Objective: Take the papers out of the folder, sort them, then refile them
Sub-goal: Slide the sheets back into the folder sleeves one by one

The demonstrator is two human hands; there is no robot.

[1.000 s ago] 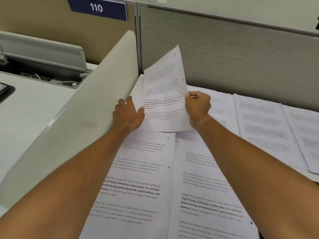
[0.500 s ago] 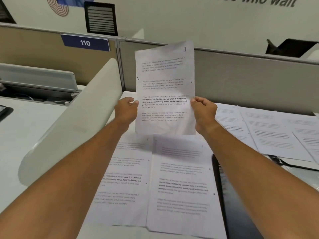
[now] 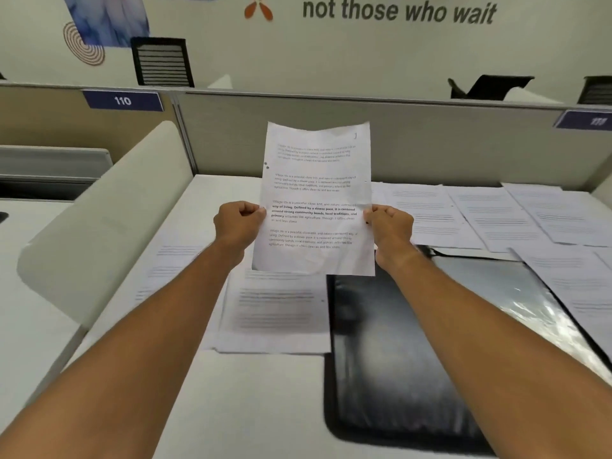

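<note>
I hold one printed sheet [image 3: 314, 180] upright in front of me, above the desk. My left hand [image 3: 238, 223] pinches its left edge and my right hand [image 3: 390, 223] pinches its right edge. The sheet has several paragraphs of text and two punch holes on the left margin. Below it the black folder [image 3: 397, 359] lies open on the desk with a shiny clear sleeve [image 3: 516, 293] on its right half. Other printed sheets [image 3: 278, 313] lie flat left of the folder, and several more papers [image 3: 490, 213] are spread along the back and right.
A curved white divider panel [image 3: 99, 233] rises at the left of the white desk [image 3: 231, 409]. A grey partition wall [image 3: 430, 140] closes off the back, with a blue sign "110" [image 3: 122, 101]. Beyond it are black chair backs.
Both hands lifted the sheet off the desk and brought it upright and square to me. The view tilted up and back, so the folder now shows below the sheet.
</note>
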